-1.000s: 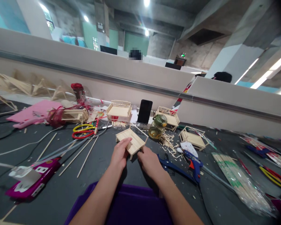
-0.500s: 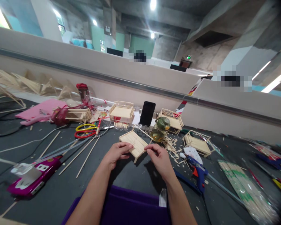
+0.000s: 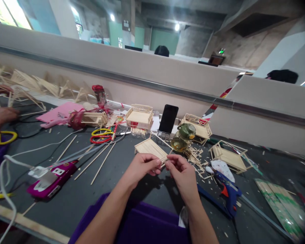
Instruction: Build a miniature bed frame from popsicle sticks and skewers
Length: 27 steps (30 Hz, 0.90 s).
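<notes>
Just left of the bottle and on its near side, working with both hands at the near right corner of the model. Main risk, as judged: cracking or skewing that corner joint by squeezing unevenly from two sides, given such thin sticks. Also liable to go crooked unnoticed, with fingertips covering the very spot needing a check. Next worry: snapping the rail, angled toward the bottle, by twisting or by shoving rightward into it. Right beside the bottle, scraps: might cling to any wet glue. Well right of the bottle and nearer, a glue gun: cannot tell if hot, could burn the right forearm if brushed. Left of the bottle and slightly behind, a phone: might topple if pushing the model too far. As for the hands: have the model just beyond the left hand, stretching away and leftward, with its near right corner at the fingertips of the right hand. Right: closed in a pinch, apparently on that corner. Left: curled close beside, fingertips bunched; cannot tell whether gripping the model, a loose bit, or nothing.
</notes>
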Each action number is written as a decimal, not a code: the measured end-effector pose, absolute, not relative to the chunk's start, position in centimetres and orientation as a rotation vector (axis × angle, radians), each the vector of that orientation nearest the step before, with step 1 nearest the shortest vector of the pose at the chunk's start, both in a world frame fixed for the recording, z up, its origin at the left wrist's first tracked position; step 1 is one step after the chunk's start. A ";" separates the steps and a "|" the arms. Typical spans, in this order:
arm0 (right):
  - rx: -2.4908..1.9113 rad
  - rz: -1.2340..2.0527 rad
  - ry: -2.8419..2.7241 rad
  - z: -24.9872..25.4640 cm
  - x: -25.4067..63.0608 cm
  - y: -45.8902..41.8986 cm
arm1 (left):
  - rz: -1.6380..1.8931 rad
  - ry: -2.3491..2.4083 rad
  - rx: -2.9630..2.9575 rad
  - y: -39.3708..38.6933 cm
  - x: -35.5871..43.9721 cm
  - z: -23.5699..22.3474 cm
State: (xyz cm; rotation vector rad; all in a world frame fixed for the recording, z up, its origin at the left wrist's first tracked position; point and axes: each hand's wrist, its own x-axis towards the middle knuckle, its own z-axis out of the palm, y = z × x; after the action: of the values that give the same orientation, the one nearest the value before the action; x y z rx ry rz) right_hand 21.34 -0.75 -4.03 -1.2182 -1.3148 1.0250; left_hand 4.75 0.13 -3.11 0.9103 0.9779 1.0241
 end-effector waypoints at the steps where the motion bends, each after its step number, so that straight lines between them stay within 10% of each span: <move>1: -1.223 0.998 -1.283 -4.0 21.3 -0.8 | 1.037 0.968 0.881 0.0 5.4 -3.1; 27: -1.022 1.231 -0.975 -4.2 20.5 -1.0 | 1.095 0.909 0.922 -0.9 7.4 -3.1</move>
State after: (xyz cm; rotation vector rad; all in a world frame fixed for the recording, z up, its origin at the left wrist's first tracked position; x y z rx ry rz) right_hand 20.54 -1.00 -4.20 -1.0220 -0.9750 1.2310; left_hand 7.45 -0.88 -3.13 0.9222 0.9086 1.0945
